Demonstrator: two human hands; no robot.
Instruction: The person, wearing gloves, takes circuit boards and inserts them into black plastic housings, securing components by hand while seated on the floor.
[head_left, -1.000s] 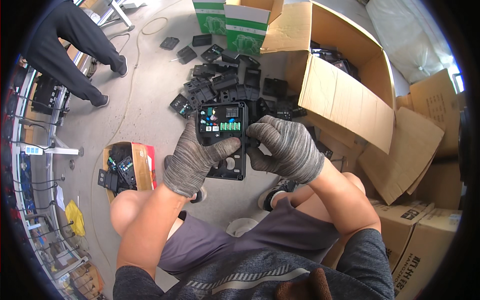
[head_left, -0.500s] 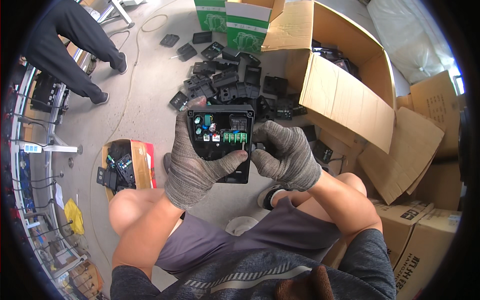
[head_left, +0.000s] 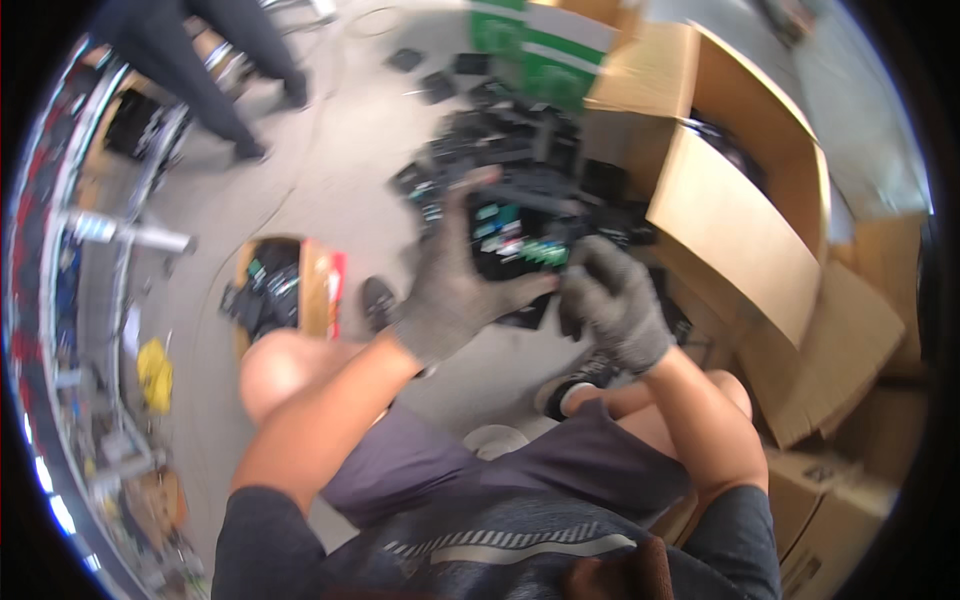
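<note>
Mid-frame: left hand [head_left: 450,300] grasps black housing [head_left: 500,268]; right hand [head_left: 622,312] blurred, can't tell grip. Brace housing steady, thumb clear of green terminals [head_left: 543,253].

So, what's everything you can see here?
Housing: one, black with green terminals, left hand
Loose cases: many, black, floor beyond the hands
Large open carton: one, brown, upper right
Tall boxes: two, green and white, top centre
Small carton: one, brown and red, left
Other cardboard: several pieces, brown, right side
Bundle: one, whitish, top right
Yellow item: one, yellow, floor at left
Round object: one, whitish, between the legs
Metal racking: count unclear, pale, left side
Another person's legs: two, dark trousers, upper left
Shoes: two, dark, below the hands
Left hand: one, grey-gloved, holding the housing
Right hand: one, grey-gloved, at its right edge
</note>
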